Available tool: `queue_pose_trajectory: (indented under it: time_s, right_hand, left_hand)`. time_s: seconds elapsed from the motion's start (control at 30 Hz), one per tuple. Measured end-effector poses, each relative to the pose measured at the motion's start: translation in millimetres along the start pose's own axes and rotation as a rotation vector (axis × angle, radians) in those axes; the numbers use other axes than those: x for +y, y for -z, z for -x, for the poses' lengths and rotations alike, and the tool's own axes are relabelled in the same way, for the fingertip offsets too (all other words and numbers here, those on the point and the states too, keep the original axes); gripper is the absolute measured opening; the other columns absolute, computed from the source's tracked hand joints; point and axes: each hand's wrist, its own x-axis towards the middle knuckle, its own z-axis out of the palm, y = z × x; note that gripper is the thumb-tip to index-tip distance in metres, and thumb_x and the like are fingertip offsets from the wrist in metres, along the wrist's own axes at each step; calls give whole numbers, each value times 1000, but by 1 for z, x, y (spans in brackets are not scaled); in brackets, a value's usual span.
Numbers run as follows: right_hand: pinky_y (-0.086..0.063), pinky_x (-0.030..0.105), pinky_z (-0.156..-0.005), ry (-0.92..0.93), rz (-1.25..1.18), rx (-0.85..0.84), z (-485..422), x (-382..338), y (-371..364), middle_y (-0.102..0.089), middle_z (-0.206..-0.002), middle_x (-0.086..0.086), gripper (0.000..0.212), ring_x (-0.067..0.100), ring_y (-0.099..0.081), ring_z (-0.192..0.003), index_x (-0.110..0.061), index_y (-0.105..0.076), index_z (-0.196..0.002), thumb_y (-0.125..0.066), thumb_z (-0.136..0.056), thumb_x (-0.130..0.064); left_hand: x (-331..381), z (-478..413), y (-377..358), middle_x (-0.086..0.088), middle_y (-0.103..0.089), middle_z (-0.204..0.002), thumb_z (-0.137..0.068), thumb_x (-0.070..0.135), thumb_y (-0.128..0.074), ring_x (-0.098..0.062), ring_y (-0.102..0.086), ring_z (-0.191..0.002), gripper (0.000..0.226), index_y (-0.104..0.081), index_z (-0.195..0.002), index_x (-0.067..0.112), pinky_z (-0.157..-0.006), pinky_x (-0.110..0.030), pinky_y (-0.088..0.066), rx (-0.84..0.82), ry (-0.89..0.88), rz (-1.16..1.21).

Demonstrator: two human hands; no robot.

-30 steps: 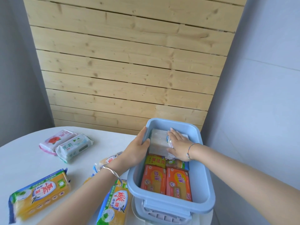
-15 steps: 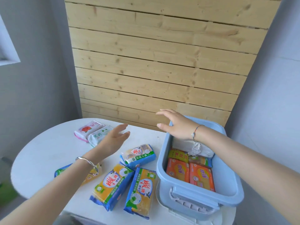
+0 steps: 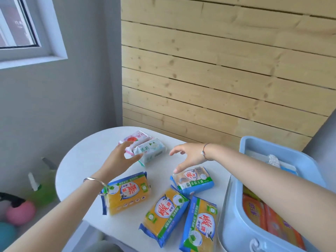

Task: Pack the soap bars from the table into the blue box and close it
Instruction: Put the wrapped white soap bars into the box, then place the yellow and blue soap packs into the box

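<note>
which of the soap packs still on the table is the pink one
The pink soap pack at the table's far edge, partly behind the left hand. Its white neighbour has green print; the others are yellow and blue.

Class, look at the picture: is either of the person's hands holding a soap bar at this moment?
No: the left hand and right hand are both open and empty above the round white table.

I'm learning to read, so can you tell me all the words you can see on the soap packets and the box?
"茉莉": on the white-and-green soap pack.
"深层去渍": on the green strip of the small blue soap pack.
"雕牌": the big red brand on the left yellow soap pack.
The pink soap pack, the orange packs in the blue box and all the small print are too blurred to read.
</note>
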Motion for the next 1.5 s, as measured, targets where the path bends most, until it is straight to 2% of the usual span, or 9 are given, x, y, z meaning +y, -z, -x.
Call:
queue_pose_trajectory:
  time_s: [0.23,0.47,0.7,0.87,1.03,1.17,1.27,1.33,1.5]
  right_hand:
    - [-41,36,-106,-111,295,-322,-19,12,-14,-34,-150,-4,89,19,-40,-133,-29,-30,-144,-78,-70,-41]
    - [-46,36,-96,-61,555,-277,-25,12,-36,-42,-138,5,85,26,-50,-119,-15,-33,-138,-78,-71,-37]
    - [-44,32,-69,-35,642,-110,-29,17,-38,-53,-95,8,63,26,-53,-84,-14,-32,-99,-76,-68,-48]
    - [-41,31,-63,-52,307,147,-21,24,-23,-51,-81,-2,54,23,-53,-77,-16,-37,-91,-72,-68,-51]
    - [-41,19,-60,-50,-322,473,1,18,5,-55,-84,-12,45,3,-54,-73,-21,-48,-98,-74,-71,-46]
    - [-48,7,-55,62,-670,667,41,15,41,-63,-66,-19,18,-8,-58,-57,-24,-56,-78,-71,-78,-34]
    - [-52,28,-72,-4,-809,705,84,27,60,-65,-93,-5,34,10,-62,-78,-21,-58,-103,-69,-77,-41]
    - [-49,26,-64,-24,-810,709,113,42,62,-61,-94,-1,27,10,-58,-71,-23,-57,-100,-66,-80,-38]
    - [-52,27,-59,-267,-826,637,173,82,38,-60,-105,0,66,12,-62,-79,-22,-41,-128,-71,-73,-44]
  left_hand:
    - [-3,12,-9,16,-53,-110,-50,81,-55,-5,-56,-93,81,-51,-117,35,-70,-14,-43,-359,-45,-106]
    - [6,26,-5,17,-49,-116,-62,65,-69,-9,-54,-97,77,-43,-127,34,-74,-15,-44,-523,-45,-267]
    - [4,42,1,5,-62,-102,-59,67,-67,-17,-60,-88,69,-53,-110,23,-75,-28,-50,-412,-75,-658]
    - [9,41,4,6,-63,-95,-59,77,-56,-16,-61,-80,76,-49,-115,26,-65,-25,-50,-294,-83,-610]
    - [34,38,12,2,-65,-112,-69,73,-52,-17,-64,-84,74,-43,-126,27,-59,-19,-50,-258,61,-92]
    - [77,40,15,10,-63,-93,-66,71,-54,-5,-64,-73,62,-47,-110,28,-49,-13,-47,-230,-9,132]
    - [118,48,10,13,-64,-87,-60,73,-57,-2,-64,-73,64,-47,-104,29,-50,-15,-49,-245,-58,232]
    - [144,55,2,13,-66,-85,-58,75,-60,-1,-66,-71,62,-48,-101,32,-48,-14,-50,-268,-90,300]
    - [197,68,-29,9,-69,-86,-45,78,-59,-9,-69,-77,63,-48,-87,33,-72,-35,-59,-248,-163,351]
